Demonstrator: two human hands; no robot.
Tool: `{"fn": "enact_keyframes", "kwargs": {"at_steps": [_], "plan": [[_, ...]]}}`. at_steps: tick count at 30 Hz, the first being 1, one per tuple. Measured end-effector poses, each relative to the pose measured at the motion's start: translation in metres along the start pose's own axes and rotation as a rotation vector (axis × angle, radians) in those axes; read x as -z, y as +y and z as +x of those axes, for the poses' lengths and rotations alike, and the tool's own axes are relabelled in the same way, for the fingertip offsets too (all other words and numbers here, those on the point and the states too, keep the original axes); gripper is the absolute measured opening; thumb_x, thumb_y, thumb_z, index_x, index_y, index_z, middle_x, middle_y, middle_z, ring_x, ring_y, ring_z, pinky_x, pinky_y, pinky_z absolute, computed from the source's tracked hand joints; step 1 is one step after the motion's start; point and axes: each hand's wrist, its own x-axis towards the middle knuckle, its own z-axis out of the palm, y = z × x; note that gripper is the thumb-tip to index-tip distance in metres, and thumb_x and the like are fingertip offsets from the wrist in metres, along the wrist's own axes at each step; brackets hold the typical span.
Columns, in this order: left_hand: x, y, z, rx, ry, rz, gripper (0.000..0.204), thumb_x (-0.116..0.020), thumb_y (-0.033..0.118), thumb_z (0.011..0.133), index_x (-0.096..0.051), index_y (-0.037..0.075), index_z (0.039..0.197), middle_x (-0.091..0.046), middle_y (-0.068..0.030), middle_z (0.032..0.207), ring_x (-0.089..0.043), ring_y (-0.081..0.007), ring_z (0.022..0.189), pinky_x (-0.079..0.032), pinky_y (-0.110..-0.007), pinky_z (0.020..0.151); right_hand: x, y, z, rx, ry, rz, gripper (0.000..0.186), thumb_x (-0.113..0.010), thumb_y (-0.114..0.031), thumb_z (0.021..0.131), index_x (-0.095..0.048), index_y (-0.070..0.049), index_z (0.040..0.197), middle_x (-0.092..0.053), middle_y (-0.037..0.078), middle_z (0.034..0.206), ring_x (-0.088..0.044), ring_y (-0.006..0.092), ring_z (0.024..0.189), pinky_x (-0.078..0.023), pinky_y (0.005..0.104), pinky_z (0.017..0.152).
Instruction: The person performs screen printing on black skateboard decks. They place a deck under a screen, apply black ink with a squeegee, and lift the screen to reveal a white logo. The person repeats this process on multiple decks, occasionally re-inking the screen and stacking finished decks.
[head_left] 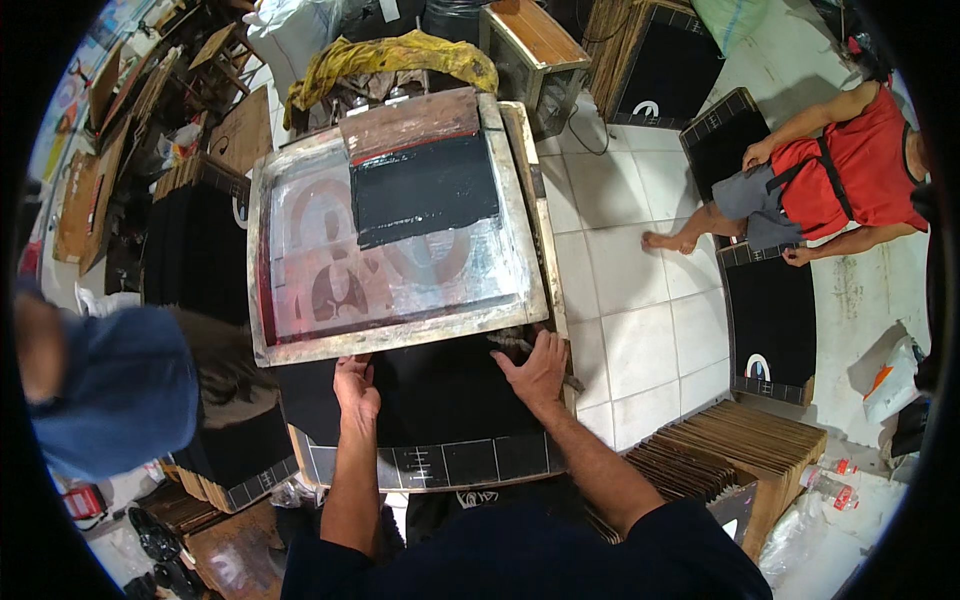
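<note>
A printing screen [400, 338] in a worn pale wooden frame is tilted above a board covered with black fabric [430, 385]. Faded letter-like and figure shapes show on its mesh. Across its upper right lies a brown wooden piece [410, 128], like a squeegee handle, with a wet-looking black area [425, 190] below it. My left hand [357, 388] is open on the fabric, its fingertips at the frame's near edge. By the frame's near right corner my right hand [537, 370] is open, thumb spread, beside a crumpled greyish rag [512, 340]. Some fingertips are hidden.
A yellow stained cloth [390, 65] hangs behind the screen. On the left, a blurred person in blue [120, 390] stands close. A person in red [845, 160] sits at the right by black-covered boards [770, 310]. Stacked boards [730, 450] stand near right.
</note>
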Motion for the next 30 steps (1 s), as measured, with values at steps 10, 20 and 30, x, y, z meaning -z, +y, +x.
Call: {"fn": "enact_keyframes", "kwargs": {"at_steps": [10,20,30], "plan": [[0.000,-0.009,0.005,-0.041,0.090,-0.059,0.042,-0.058,-0.002,0.075,-0.061,0.021,0.109,-0.067,0.0024,0.110,-0.062,-0.0170,0.103,-0.036,-0.039,0.095,0.063,0.113,0.022,-0.168,0.072,-0.154,0.073,-0.072,-0.023,0.074,-0.051,0.001,0.140,-0.055,0.024,0.125,-0.053,0.0433,0.120,-0.043,0.0553,0.104],[-0.017,0.021,-0.023,-0.008,0.037,-0.134,0.039,-0.052,-0.009,0.073,-0.058,0.015,0.104,-0.070,-0.0045,0.105,-0.069,-0.0243,0.101,-0.046,-0.036,0.081,0.046,-0.081,0.054,0.553,0.146,0.321,0.050,-0.074,-0.019,0.087,-0.062,-0.005,0.133,-0.056,0.019,0.127,-0.054,0.0387,0.123,-0.045,0.0478,0.106],[-0.027,0.165,-0.093,-0.748,-0.622,0.055,0.047,-0.046,-0.008,0.084,-0.057,0.001,0.128,-0.071,-0.0136,0.127,-0.061,-0.0190,0.122,-0.041,-0.033,0.105,0.170,-0.210,0.152,0.746,0.609,0.109,0.035,-0.070,-0.024,0.089,-0.071,-0.010,0.121,-0.068,0.010,0.102,-0.069,0.0298,0.090,-0.056,0.0414,0.075]]}}
